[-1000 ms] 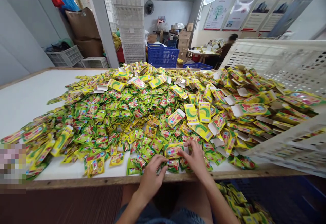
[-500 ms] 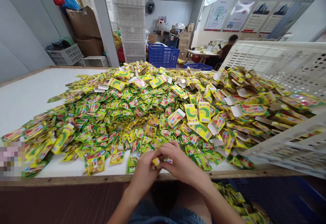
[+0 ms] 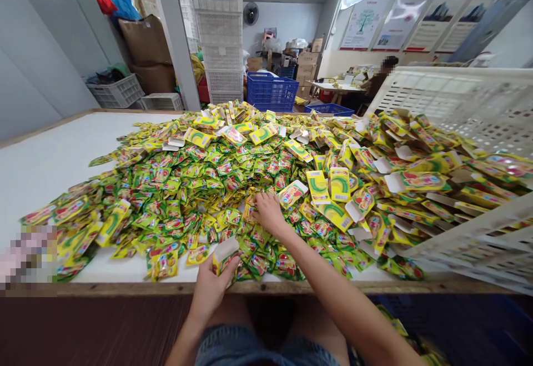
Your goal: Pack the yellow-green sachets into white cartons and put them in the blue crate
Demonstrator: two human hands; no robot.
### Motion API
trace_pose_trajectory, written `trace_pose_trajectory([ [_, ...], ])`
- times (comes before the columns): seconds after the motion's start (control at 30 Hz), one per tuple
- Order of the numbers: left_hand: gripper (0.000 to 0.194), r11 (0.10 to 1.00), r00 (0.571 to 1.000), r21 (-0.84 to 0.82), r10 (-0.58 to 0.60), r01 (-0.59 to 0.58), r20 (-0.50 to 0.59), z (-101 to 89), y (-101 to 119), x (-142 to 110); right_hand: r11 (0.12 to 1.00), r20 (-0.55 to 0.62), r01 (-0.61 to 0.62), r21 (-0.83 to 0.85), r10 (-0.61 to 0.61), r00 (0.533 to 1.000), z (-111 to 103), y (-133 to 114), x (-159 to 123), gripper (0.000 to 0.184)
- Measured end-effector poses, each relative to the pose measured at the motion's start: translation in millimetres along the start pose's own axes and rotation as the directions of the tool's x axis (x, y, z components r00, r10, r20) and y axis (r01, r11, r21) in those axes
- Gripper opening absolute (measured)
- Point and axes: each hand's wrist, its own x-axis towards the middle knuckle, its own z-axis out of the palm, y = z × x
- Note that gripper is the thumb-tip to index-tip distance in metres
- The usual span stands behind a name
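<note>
"Where's the box (image 3: pixel 224 255)?"
"In the left hand (image 3: pixel 211 281), pinched between thumb and fingers, white flap (image 3: pixel 227 245) showing, near the front edge of the worktop (image 3: pixel 45 160)."
"And the right hand (image 3: pixel 267 210)?"
"Among the packets (image 3: pixel 200 171), fingers curled; I can't tell whether it holds one."
"What could go wrong?"
"Squeezing too hard might crush the box. Fumbling through loose packets could bring up two, or shove the other box (image 3: pixel 293 194) alongside."
</note>
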Motion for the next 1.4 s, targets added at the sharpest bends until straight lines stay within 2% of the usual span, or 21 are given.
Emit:
trace_pose_trajectory([
  [0.13,0.038,1.0,1.0,-0.012,-0.008,0.008,0.029,9.1,-5,4,1.0,0.042,0.021,-0.022,-0.02,0.999,3,-6,-2,0.027],
  [0.27,0.04,1.0,0.998,-0.017,-0.007,0.008,0.068,12.1,-6,4,1.0,0.064,0.0,-0.013,0.001,0.998,3,-13,1,0.021],
  [0.37,0.041,0.998,0.998,-0.046,-0.029,0.032,0.059,6.7,-7,3,0.998,0.038,-0.061,0.017,0.06,0.997,-6,-8,-5,0.028],
  [0.47,0.043,0.995,0.997,-0.077,-0.056,0.06,0.054,2.9,-11,4,0.99,0.048,-0.13,0.046,0.128,0.991,-14,2,-23,0.034],
  [0.6,0.046,0.993,0.996,-0.092,-0.068,0.074,0.064,9.0,-14,9,0.981,0.048,-0.173,0.084,0.169,0.984,-15,6,-46,0.024],
  [0.73,0.047,0.992,0.992,-0.1,-0.063,0.074,0.112,14.7,-17,12,0.962,-0.003,-0.215,0.17,0.219,0.976,-18,6,-51,0.019],
  [0.83,0.052,0.991,0.996,-0.101,-0.086,0.09,0.038,10.9,-21,14,0.946,-0.005,-0.19,0.264,0.199,0.98,-22,2,-51,0.012],
  [0.93,0.058,0.979,0.985,-0.134,-0.162,0.152,-0.066,4.1,-25,15,0.919,-0.006,-0.18,0.35,0.194,0.981,-19,-6,-49,0.009],
  [1.03,0.059,0.959,0.97,-0.19,-0.23,0.211,-0.083,1.9,-23,16,0.866,0.035,-0.225,0.446,0.234,0.972,-6,-15,-46,0.01],
  [1.2,0.052,0.928,0.967,-0.277,-0.252,0.25,0.031,11.5,-14,19,0.696,0.142,-0.278,0.662,0.247,0.958,16,-28,-42,0.012],
  [1.27,0.051,0.924,0.972,-0.302,-0.233,0.233,0.036,14.9,-10,19,0.606,0.127,-0.258,0.752,0.251,0.96,17,-29,-44,0.012],
  [1.4,0.052,0.922,0.987,-0.355,-0.162,0.155,0.009,15.3,1,18,0.461,0.031,-0.203,0.864,0.354,0.935,11,-19,-52,0.03],
])
